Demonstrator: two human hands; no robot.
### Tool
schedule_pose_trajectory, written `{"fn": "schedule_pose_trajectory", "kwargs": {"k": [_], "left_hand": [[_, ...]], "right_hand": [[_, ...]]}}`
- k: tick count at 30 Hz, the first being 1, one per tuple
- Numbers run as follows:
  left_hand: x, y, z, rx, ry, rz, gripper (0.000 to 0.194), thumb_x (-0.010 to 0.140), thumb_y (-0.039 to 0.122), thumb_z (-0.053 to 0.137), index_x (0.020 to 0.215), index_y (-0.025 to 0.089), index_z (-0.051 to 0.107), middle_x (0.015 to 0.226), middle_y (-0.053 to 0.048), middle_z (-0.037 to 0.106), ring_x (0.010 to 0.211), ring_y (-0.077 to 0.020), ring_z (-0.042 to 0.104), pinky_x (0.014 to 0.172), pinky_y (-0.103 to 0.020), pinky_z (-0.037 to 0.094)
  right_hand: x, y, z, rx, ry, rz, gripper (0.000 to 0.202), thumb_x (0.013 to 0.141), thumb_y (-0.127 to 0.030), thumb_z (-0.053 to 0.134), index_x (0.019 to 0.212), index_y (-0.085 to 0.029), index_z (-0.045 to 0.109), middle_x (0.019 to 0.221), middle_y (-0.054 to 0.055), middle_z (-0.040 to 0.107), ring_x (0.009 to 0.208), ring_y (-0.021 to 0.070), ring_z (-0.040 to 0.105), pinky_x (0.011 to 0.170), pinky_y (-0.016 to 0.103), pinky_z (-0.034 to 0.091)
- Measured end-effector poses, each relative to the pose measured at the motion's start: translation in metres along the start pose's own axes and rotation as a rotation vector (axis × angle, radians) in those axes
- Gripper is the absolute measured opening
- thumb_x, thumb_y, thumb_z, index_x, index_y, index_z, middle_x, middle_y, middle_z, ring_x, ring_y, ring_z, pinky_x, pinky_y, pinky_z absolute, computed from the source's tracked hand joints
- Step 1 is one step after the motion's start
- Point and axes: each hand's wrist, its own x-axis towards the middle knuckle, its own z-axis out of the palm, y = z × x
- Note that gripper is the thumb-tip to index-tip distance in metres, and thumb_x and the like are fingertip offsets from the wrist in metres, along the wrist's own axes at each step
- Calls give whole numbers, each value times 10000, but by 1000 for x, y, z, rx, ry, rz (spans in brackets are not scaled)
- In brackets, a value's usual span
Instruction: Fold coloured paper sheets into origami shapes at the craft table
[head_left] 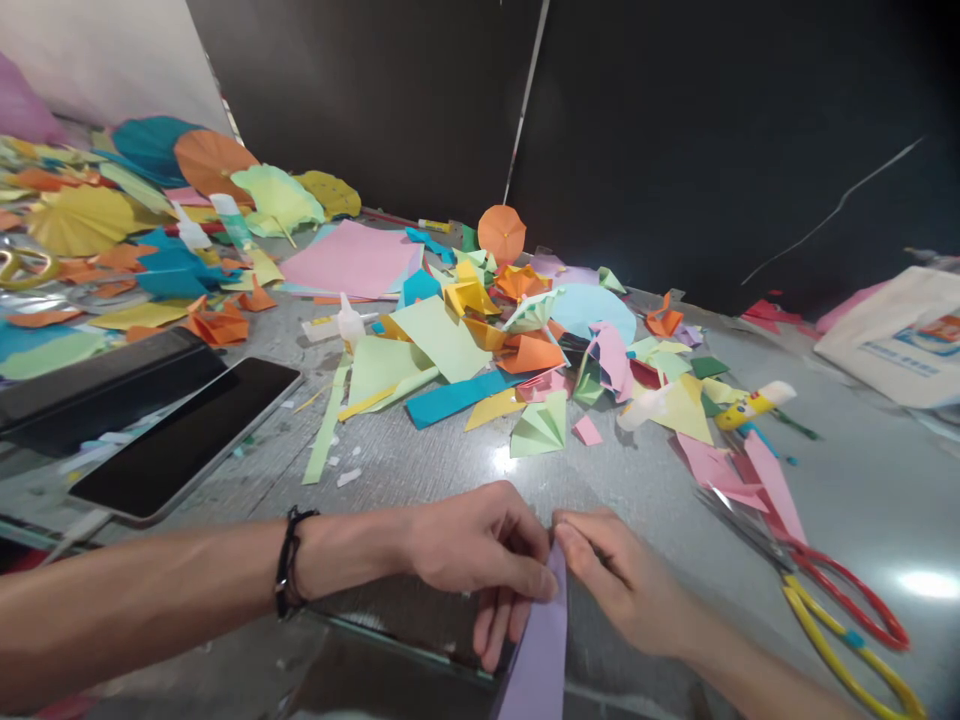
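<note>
A strip of purple paper [538, 655] slants up from the bottom edge of the view, over the front of the table. My left hand [484, 560] pinches its left side near the top, thumb on the face of the paper, the other fingers curled behind or beside it. At the strip's upper tip, my right hand [619, 575] has thumb and forefinger pressed together on the paper. Both hands are closed on this one piece. Whether the strip is folded in layers I cannot tell. A dark bracelet [291, 562] circles my left wrist.
Scissors [787, 560] with red and yellow handles lie to the right. Beyond my hands spread coloured paper scraps [442, 340], a glue bottle [349, 325] and a glue stick [754, 405]. A phone [187, 435] with a cable lies left. A dark wall [675, 130] rises behind the table.
</note>
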Motion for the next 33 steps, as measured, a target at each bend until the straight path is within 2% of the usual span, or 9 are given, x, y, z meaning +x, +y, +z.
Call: {"fn": "schedule_pose_trajectory", "kwargs": {"k": [5, 9, 12, 20, 28, 33], "left_hand": [[0, 0, 0, 49, 72, 28, 371, 845, 427, 799, 724, 137, 603, 582, -16, 689, 412, -138, 668, 389, -179, 551], [0, 4, -1, 52, 101, 11, 371, 813, 441, 829, 740, 135, 632, 575, -10, 695, 420, -141, 678, 429, -193, 578], [1, 5, -3, 50, 84, -20, 383, 762, 441, 875, 726, 132, 650, 587, -17, 706, 419, -152, 684, 435, -205, 585], [-1, 4, -5, 47, 67, -66, 375, 740, 439, 896, 742, 133, 680, 624, -18, 716, 434, -161, 692, 413, -220, 582], [0, -1, -5, 62, 112, -16, 425, 756, 461, 866, 690, 149, 586, 581, -3, 697, 427, -138, 676, 400, -193, 562], [-2, 3, -1, 84, 162, -7, 364, 786, 425, 844, 780, 151, 604, 584, 21, 691, 419, -128, 667, 403, -186, 559]], "right_hand": [[0, 1, -1, -19, 4, 35, 469, 1115, -452, 294, 701, -232, 310, 648, -58, 374, 615, 132, 394, 659, 299, 336], [1, 1, 1, -52, 48, -12, 436, 1104, -415, 307, 708, -234, 316, 623, -64, 353, 568, 123, 361, 604, 297, 306], [1, 2, 3, -66, 76, -41, 419, 1100, -382, 320, 708, -234, 317, 618, -64, 351, 551, 118, 348, 580, 292, 289], [0, 5, 4, -97, 126, -30, 417, 1097, -375, 331, 703, -240, 311, 614, -62, 351, 548, 123, 364, 583, 298, 294], [2, 5, -1, -81, 59, 20, 432, 1117, -407, 307, 724, -233, 348, 667, -50, 414, 620, 136, 419, 651, 300, 339], [1, 3, 0, -87, 56, -51, 411, 1100, -382, 333, 717, -233, 331, 632, -67, 348, 568, 121, 357, 595, 291, 292]]}}
